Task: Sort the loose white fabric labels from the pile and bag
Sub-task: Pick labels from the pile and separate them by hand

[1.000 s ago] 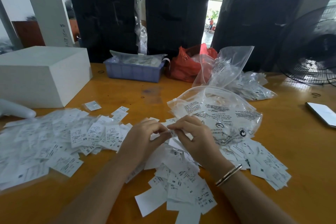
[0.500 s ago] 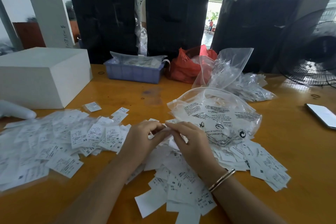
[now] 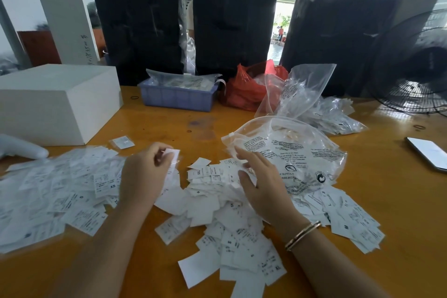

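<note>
A loose pile of white fabric labels (image 3: 225, 220) lies on the table in front of me. A second spread of labels (image 3: 55, 191) covers the table to the left. My left hand (image 3: 145, 176) pinches one white label (image 3: 172, 155) between thumb and fingers, just above the pile's left side. My right hand (image 3: 263, 186) hovers over the pile with its fingers straight and spread, holding nothing. Behind it lies a clear printed plastic bag (image 3: 297, 152) with labels inside.
A white box (image 3: 55, 101) stands at the left and a blue tray (image 3: 179, 97) at the back. A red bag (image 3: 246, 89) and more clear bags (image 3: 314, 104) lie behind. A phone (image 3: 428, 152) rests at the right, near a black fan (image 3: 416, 75).
My hands were together over the pile, both pinching a label. They have parted: the left moved left with the label, the right opened and stayed over the pile.
</note>
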